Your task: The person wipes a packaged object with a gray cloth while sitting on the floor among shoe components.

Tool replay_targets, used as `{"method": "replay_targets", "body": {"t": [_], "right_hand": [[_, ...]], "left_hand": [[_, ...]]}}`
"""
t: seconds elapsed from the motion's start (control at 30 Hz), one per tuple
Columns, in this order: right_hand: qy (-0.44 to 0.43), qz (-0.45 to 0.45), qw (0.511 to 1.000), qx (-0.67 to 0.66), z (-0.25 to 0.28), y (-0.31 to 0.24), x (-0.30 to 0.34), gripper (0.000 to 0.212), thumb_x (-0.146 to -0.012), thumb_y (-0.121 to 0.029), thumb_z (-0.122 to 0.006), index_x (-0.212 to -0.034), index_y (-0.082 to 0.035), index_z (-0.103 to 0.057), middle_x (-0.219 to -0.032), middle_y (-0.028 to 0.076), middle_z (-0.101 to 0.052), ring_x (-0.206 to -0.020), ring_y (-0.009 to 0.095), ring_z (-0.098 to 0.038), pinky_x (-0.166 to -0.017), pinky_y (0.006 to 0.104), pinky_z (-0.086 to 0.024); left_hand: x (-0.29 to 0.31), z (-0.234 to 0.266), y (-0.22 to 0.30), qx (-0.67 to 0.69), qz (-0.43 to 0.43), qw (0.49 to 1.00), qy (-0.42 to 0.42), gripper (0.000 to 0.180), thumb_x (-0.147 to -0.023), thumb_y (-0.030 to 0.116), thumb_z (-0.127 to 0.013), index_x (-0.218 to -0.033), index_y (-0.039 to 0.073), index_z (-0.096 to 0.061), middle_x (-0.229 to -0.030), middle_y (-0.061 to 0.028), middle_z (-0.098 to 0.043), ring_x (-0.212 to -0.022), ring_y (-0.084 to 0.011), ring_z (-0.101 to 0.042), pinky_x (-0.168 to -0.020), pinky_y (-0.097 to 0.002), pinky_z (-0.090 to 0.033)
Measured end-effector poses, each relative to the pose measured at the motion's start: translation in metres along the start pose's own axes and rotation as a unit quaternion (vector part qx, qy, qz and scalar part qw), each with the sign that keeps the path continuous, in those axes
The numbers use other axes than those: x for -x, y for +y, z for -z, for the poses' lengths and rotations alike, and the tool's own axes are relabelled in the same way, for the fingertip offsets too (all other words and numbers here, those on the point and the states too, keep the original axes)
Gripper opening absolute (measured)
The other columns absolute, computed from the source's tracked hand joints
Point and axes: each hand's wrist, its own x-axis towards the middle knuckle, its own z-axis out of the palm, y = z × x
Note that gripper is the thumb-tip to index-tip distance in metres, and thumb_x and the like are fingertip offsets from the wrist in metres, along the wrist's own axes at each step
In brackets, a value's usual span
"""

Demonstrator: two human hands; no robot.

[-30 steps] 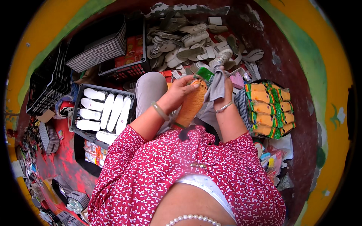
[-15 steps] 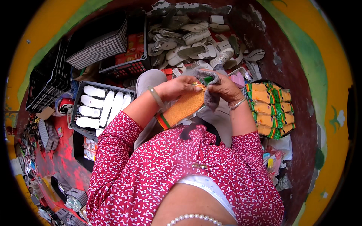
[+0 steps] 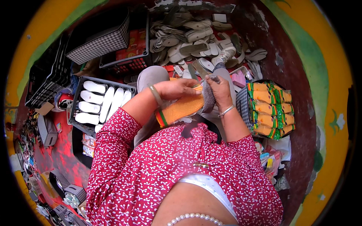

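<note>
My left hand [image 3: 177, 89] is closed on an orange insole [image 3: 181, 110] with red, yellow and green stripes at its lower left end. Clear plastic film shows around the insole's edges. In my right hand [image 3: 221, 93] is a fuzzy grey piece of cloth [image 3: 208, 98], pinched at the top and lying against the insole's right end. The cloth hides that end. Both hands are close together above my lap, between my knees.
On the right, a houndstooth basket [image 3: 243, 104] holds wrapped orange insoles [image 3: 262, 109]. A dark crate [image 3: 130, 89] of white insoles [image 3: 89, 107] stands on the left. Ahead, loose insoles [image 3: 188, 35] are heaped near my shoe [image 3: 224, 55], beside a black crate [image 3: 126, 63] and another houndstooth basket [image 3: 103, 43].
The grey cloth has gone from bunched up to hanging along the insole's right end. A green bit beside it is no longer visible. My right hand has shifted slightly.
</note>
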Motion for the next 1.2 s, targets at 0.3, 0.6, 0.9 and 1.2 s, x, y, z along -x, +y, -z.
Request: {"method": "replay_targets", "body": {"t": [0.3, 0.6, 0.9, 1.2], "right_hand": [[0.135, -0.033, 0.928, -0.346, 0.024, -0.013, -0.011, 0.033, -0.085, -0.031, -0.063, -0.099, -0.002, -0.058, -0.092, 0.008, -0.063, -0.082, 0.017, -0.061, -0.072, 0.0295, -0.050], [0.160, -0.043, 0.926, -0.339, -0.026, 0.008, -0.006, 0.032, -0.086, -0.033, -0.062, -0.094, -0.002, -0.058, -0.090, 0.006, -0.063, -0.082, 0.018, -0.061, -0.072, 0.0315, -0.050], [0.144, -0.043, 0.949, -0.278, -0.029, 0.017, 0.003, 0.031, -0.085, -0.031, -0.064, -0.088, 0.000, -0.059, -0.084, 0.007, -0.062, -0.073, 0.017, -0.061, -0.067, 0.0308, -0.050], [0.012, -0.057, 0.923, -0.380, 0.021, 0.007, -0.013, 0.042, -0.087, -0.038, -0.058, -0.108, -0.002, -0.055, -0.102, 0.008, -0.062, -0.094, 0.024, -0.060, -0.086, 0.0381, -0.047]], "left_hand": [[0.030, 0.049, -0.010, 0.325, -0.298, 0.897, -0.038, 0.093, -0.079, 0.068, -0.046, -0.141, 0.003, -0.019, -0.135, -0.0163, -0.040, -0.120, -0.0290, -0.046, -0.104, -0.0420, -0.032], [-0.028, -0.024, -0.010, 0.433, -0.413, 0.767, 0.231, 0.041, -0.087, 0.012, -0.057, -0.124, 0.008, -0.039, -0.119, -0.0075, -0.051, -0.112, -0.0222, -0.049, -0.099, -0.0369, -0.038], [-0.027, -0.007, -0.016, 0.361, -0.413, 0.754, 0.363, 0.025, -0.087, 0.003, -0.052, -0.112, 0.004, -0.048, -0.104, -0.0079, -0.058, -0.094, -0.0206, -0.059, -0.086, -0.0349, -0.048], [0.014, 0.027, -0.009, 0.293, -0.369, 0.791, 0.390, 0.020, -0.085, 0.005, -0.053, -0.104, -0.002, -0.053, -0.095, -0.0098, -0.062, -0.086, -0.0202, -0.062, -0.081, -0.0331, -0.049]]}}
